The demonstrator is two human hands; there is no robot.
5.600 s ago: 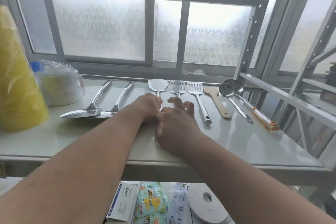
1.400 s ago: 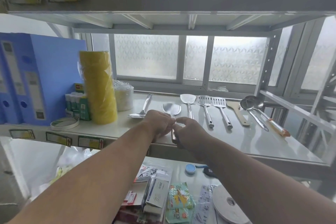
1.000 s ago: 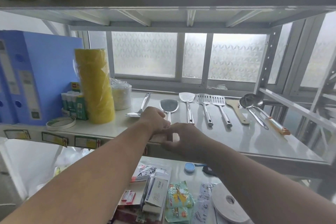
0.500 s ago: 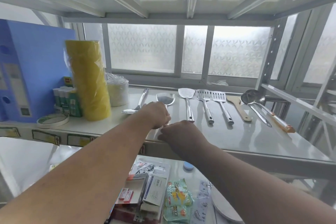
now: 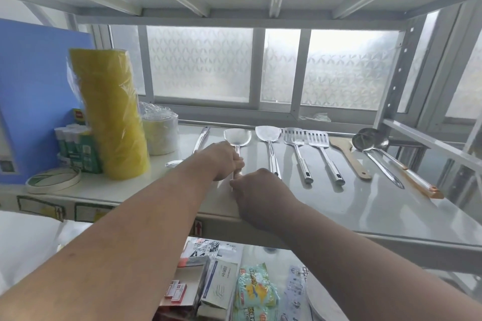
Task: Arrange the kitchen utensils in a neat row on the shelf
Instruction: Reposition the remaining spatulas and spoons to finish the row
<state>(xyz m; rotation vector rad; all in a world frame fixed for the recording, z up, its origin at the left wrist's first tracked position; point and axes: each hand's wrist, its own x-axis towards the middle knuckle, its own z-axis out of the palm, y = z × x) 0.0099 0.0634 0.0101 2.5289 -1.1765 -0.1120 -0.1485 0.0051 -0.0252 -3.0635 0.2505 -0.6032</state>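
Note:
A steel spatula (image 5: 237, 137) lies on the white shelf (image 5: 339, 206), blade toward the window. My left hand (image 5: 221, 161) grips its handle, and my right hand (image 5: 257, 190) pinches the handle's near end. To its right lie another steel spatula (image 5: 268, 135), two slotted turners (image 5: 294, 138) (image 5: 318, 141), a wooden spatula (image 5: 347, 154) and two ladles (image 5: 365, 141) in a row. A steel spoon (image 5: 199, 142) lies at an angle to the left, partly hidden behind my left hand.
A yellow wrapped roll (image 5: 109, 114), a white wrapped stack (image 5: 160, 133), glue sticks (image 5: 75, 148), a tape ring (image 5: 52, 180) and a blue binder (image 5: 31, 101) crowd the shelf's left end. Packets and boxes (image 5: 227, 281) fill the shelf below. The upper shelf hangs close overhead.
Both hands have pushed the steel spatula away toward the window, so its blade is now level with the other utensils' heads. The camera has moved closer to the shelf.

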